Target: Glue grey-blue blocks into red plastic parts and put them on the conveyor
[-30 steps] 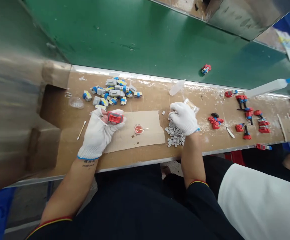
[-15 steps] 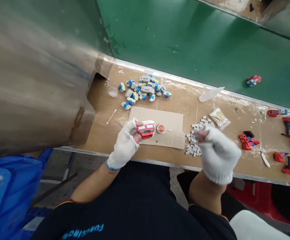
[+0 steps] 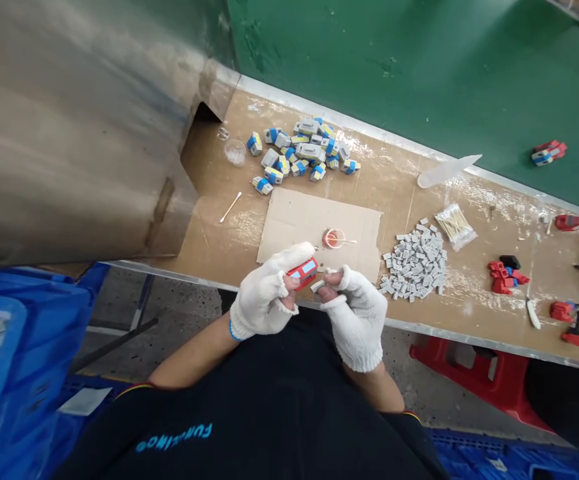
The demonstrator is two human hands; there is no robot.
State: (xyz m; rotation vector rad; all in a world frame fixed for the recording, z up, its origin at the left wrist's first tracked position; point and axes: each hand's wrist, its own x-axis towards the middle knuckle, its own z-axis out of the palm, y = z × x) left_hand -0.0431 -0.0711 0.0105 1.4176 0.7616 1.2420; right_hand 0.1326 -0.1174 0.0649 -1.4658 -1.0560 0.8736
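Note:
My left hand [image 3: 268,293], in a white glove with bare fingertips, is closed on a red toy car part [image 3: 303,272] with light blue window panels. Facing it, my gloved right hand [image 3: 353,308] pinches a small grey plastic piece [image 3: 318,287] between thumb and fingers. A narrow gap separates the two parts. Just beyond the hands lies a cardboard sheet [image 3: 289,220], bearing a small cup of reddish liquid [image 3: 333,238] with a cotton swab laid across it. A heap of small grey pieces [image 3: 414,263] sits right of the sheet.
Grey, blue and yellow toy parts [image 3: 309,152] are piled at the back left, near a clear cup [image 3: 234,153] and a loose cotton swab [image 3: 230,207]. A bag of swabs [image 3: 456,227] and red toy parts [image 3: 505,277] lie rightward. A metal panel [image 3: 94,133] borders the left.
My right hand has come left from the heap of grey pieces to beside the red part, now with a grey piece in its fingers. My left hand has drawn nearer my body.

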